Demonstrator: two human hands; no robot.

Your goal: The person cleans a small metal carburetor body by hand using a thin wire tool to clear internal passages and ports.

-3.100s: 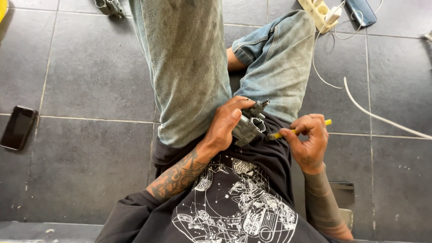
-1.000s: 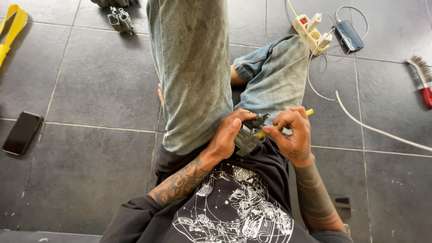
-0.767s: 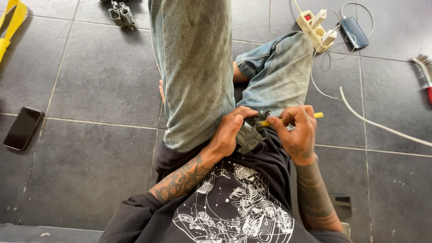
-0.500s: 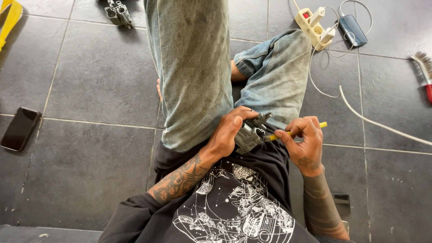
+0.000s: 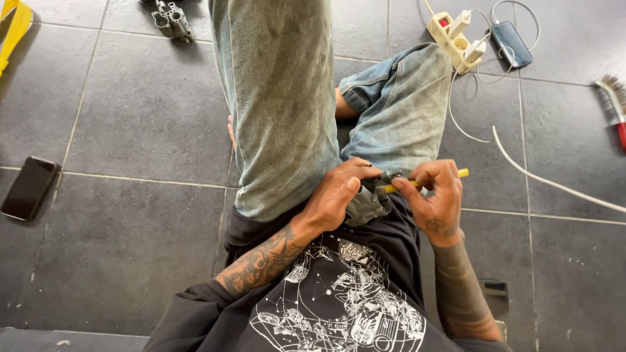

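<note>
A grey metal part [image 5: 366, 203] was held in the lap, against the black shirt [image 5: 365, 287] and just below the bent knee of the jeans [image 5: 287, 111]. The left hand [image 5: 339, 195] was wrapped around the part from its left side, the grip closed firmly on it, with the thumb laid over the top edge and the fingers curled out of sight beneath. The right hand [image 5: 435, 195] was set just beside the part on its right, its grip pinched shut on a thin yellow tool [image 5: 427, 182]; the fingertips were closed around the shaft near its working end, and the yellow tail was left sticking out past the knuckles to the right. The tool's tip was pressed to the upper right of the part; how it met the metal could not be told, since the fingers covered that spot. Both hands were close together, nearly touching across the part.

On the tiled floor [image 5: 143, 117] a dark phone [image 5: 29, 188] was lying well apart to the left. A power strip [image 5: 454, 34] with plugs and a white cable [image 5: 554, 182] was seen to the upper right, with a second phone [image 5: 512, 43] beside it. A brush [image 5: 613, 101] was lying at the right edge, a small metal piece [image 5: 171, 18] at the top
</note>
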